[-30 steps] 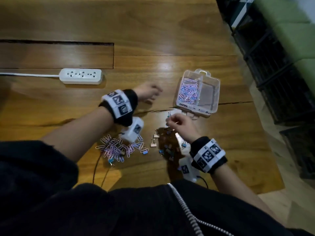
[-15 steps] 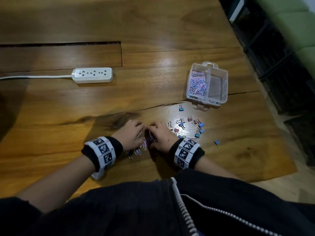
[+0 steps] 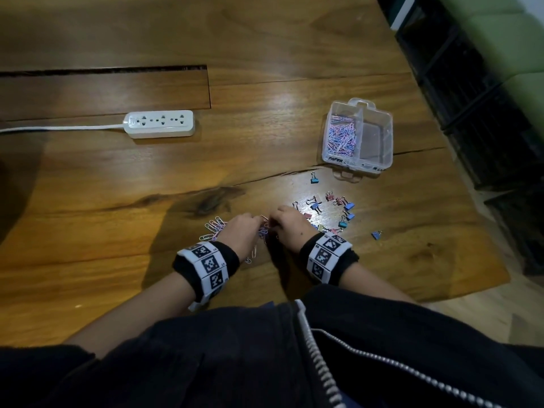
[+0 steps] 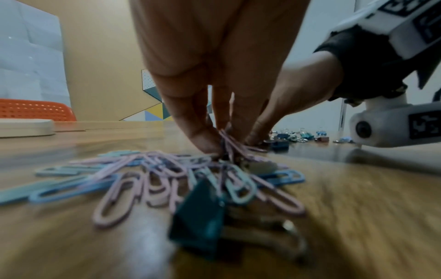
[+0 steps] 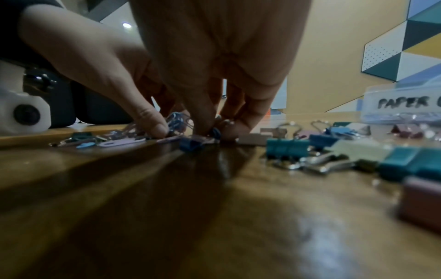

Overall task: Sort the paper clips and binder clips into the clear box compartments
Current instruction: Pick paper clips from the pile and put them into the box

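Wooden table (image 3: 265,136): power strip (image 3: 159,123) far left, untouched.

A white power strip (image 3: 159,123) lies on the wooden table (image 3: 265,39); an orange chair (image 4: 35,112) stands beyond.

pastel paper clips (image 3: 214,228) heaped, binder clips (image 3: 335,212) scattered, clear box (image 3: 359,136) half-filled

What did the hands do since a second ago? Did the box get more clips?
Both hands came back toward the body. The left hand, which was stretched out beside the clear box, and the right hand now meet at the loose paper clips, fingers pinching a bunch together. The box, its paper clips, the binder clips and the power strip look unchanged.
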### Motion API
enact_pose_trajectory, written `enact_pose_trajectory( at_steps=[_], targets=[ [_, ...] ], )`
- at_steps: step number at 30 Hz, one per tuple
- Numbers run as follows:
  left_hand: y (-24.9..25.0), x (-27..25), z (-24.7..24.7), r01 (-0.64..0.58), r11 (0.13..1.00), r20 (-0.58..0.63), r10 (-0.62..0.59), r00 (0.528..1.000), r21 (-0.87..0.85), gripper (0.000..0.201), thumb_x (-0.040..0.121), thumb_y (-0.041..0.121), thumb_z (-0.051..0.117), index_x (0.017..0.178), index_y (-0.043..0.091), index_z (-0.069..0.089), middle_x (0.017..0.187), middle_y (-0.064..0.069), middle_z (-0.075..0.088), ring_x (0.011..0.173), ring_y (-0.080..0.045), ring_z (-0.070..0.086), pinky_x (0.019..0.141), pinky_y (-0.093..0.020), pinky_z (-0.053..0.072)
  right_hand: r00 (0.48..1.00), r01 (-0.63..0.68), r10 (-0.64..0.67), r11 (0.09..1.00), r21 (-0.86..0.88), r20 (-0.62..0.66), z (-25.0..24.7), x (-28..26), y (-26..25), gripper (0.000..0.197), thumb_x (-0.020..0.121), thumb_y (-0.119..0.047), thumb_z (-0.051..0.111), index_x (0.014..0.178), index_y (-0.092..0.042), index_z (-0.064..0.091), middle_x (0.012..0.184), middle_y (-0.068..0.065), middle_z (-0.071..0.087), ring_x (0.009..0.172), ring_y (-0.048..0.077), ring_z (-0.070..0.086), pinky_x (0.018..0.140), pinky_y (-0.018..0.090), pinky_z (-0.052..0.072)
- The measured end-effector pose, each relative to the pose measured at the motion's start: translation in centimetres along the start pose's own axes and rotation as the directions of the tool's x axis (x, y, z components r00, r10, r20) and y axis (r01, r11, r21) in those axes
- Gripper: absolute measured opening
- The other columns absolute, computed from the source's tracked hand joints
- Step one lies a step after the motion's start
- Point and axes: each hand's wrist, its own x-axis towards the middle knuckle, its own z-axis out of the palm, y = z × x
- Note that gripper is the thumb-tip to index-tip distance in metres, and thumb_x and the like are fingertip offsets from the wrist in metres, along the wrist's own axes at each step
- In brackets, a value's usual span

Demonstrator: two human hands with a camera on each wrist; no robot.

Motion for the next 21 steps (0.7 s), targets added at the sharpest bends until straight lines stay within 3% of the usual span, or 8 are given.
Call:
enact_pose_trajectory(
  at_steps=[4, 6, 8, 11, 13, 16, 18, 21],
  targets=[
    [-1.1, 0.6, -0.8, 0.066, 0.978, 0.019, -0.064, 0.998, -0.197, 0.023, 0.092, 0.013, 0.049, 0.111, 0.003, 0.058, 0.110, -0.015, 0.063, 0.098, -0.028, 0.059, 0.082, -0.033, 0.047, 0.999, -0.041, 0.043, 0.997, 0.065, -0.033, -0.5, -0.1, 0.3, 0.020, 0.085, 0.001, 0.048, 0.101, -0.001, 0.060, 0.109, 0.016, 0.055, 0.103, 0.029, 0.052, 0.090, 0.035, 0.042],
    [-2.0, 0.8, -1.4, 0.158, 0.891, 0.067, -0.143, 0.987, -0.425, 0.022, 0.091, 0.014, 0.053, 0.110, 0.004, 0.060, 0.099, -0.011, 0.064, 0.078, -0.020, 0.059, 0.065, -0.026, 0.051, 0.996, -0.072, 0.077, 0.991, 0.111, -0.043, -0.7, -0.1, 0.5, 0.017, 0.085, -0.001, 0.051, 0.098, -0.002, 0.062, 0.108, 0.013, 0.059, 0.103, 0.026, 0.054, 0.091, 0.032, 0.045],
    [-2.9, 0.9, -2.1, 0.251, 0.699, 0.172, -0.183, 0.968, -0.670, 0.026, 0.092, 0.013, 0.052, 0.116, 0.004, 0.057, 0.084, -0.006, 0.059, 0.062, -0.013, 0.054, 0.048, -0.017, 0.049, 0.988, -0.133, 0.147, 0.965, 0.228, -0.049, -0.9, -0.1, 0.8, 0.014, 0.085, -0.003, 0.055, 0.097, -0.003, 0.063, 0.105, 0.012, 0.063, 0.101, 0.023, 0.057, 0.089, 0.029, 0.047],
    [-3.9, 0.9, -3.2, 0.356, 0.204, 0.326, -0.165, 0.931, -0.912, 0.029, 0.094, 0.004, 0.044, 0.121, -0.003, 0.052, 0.090, -0.005, 0.051, 0.071, -0.014, 0.051, 0.053, -0.016, 0.054, 0.969, -0.206, 0.246, 0.838, 0.506, -0.012, -1.5, -0.5, 1.2, 0.007, 0.082, -0.005, 0.062, 0.080, -0.012, 0.060, 0.087, 0.005, 0.063, 0.086, 0.019, 0.059, 0.080, 0.027, 0.051],
    [-4.1, 0.8, -3.7, 0.377, -0.069, 0.383, -0.123, 0.916, -0.924, 0.019, 0.095, 0.003, 0.039, 0.104, -0.001, 0.056, 0.092, -0.007, 0.048, 0.075, -0.015, 0.050, 0.054, -0.018, 0.056, 0.966, -0.223, 0.249, 0.668, 0.710, 0.069, -2.1, -0.9, 1.5, 0.019, 0.079, 0.000, 0.063, 0.071, -0.015, 0.055, 0.075, -0.001, 0.058, 0.072, 0.014, 0.056, 0.068, 0.021, 0.049],
    [-4.6, 0.4, -3.5, 0.381, -0.274, 0.407, -0.046, 0.912, -0.883, 0.025, 0.095, 0.009, 0.033, 0.079, 0.007, 0.052, 0.079, -0.007, 0.050, 0.065, -0.015, 0.051, 0.049, -0.019, 0.054, 0.958, -0.262, 0.214, 0.384, 0.885, 0.191, -3.1, -1.6, 1.9, 0.019, 0.081, 0.005, 0.057, 0.073, -0.012, 0.054, 0.074, 0.001, 0.057, 0.066, 0.011, 0.054, 0.057, 0.017, 0.046],
    [-4.4, 0.4, -3.2, 0.376, -0.214, 0.394, -0.047, 0.918, -0.902, 0.029, 0.093, 0.012, 0.029, 0.071, 0.009, 0.048, 0.071, -0.007, 0.051, 0.054, -0.013, 0.051, 0.046, -0.019, 0.048, 0.945, -0.307, 0.182, 0.215, 0.927, 0.271, -3.4, -2.0, 2.2, 0.018, 0.084, 0.006, 0.051, 0.077, -0.010, 0.054, 0.077, 0.003, 0.056, 0.067, 0.012, 0.052, 0.052, 0.015, 0.047],
    [-3.4, 0.3, -2.5, 0.343, 0.323, 0.332, -0.090, 0.939, -0.882, 0.029, 0.095, 0.018, 0.037, 0.068, 0.015, 0.046, 0.067, -0.001, 0.046, 0.049, -0.009, 0.045, 0.045, -0.019, 0.037, 0.925, -0.356, 0.151, 0.026, 0.934, 0.348, -3.3, -2.4, 2.4, 0.017, 0.089, 0.002, 0.042, 0.084, -0.009, 0.053, 0.078, 0.004, 0.053, 0.063, 0.011, 0.052, 0.049, 0.014, 0.048]
  ],
)
